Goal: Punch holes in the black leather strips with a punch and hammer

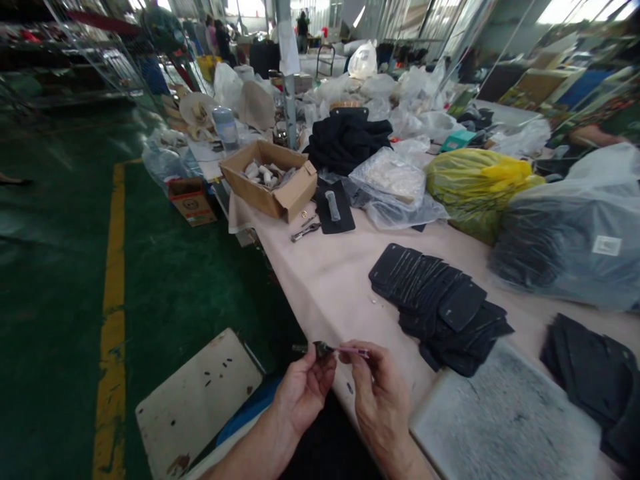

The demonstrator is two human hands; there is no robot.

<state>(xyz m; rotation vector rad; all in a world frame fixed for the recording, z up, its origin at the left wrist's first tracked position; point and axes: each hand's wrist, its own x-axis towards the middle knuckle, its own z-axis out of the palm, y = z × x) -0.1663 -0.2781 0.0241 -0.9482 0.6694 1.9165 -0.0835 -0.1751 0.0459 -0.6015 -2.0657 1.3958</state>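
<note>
Just off the table's front edge, my left hand (303, 390) pinches a small dark metal tool (324, 349) with a narrow end pointing left. Its exact kind is unclear. Closed around a thin pink stick-like tool (354, 351), my right hand (380, 393) brings that tool's tip against or very near the dark one. To the right of my hands lies a fanned pile of black fabric or leather pieces (463, 305) with rounded corners. Farther up the table are a metal hand tool (306, 232) and a black sheet (345, 220) bearing a small clear packet (332, 205).
A grey stone slab (505, 420) sits at the near right, beside more black pieces (590, 373). Behind stand an open cardboard box (265, 177), a yellow bag (470, 187) and a large clear bag (575, 227). A worn stool (200, 400) is at lower left.
</note>
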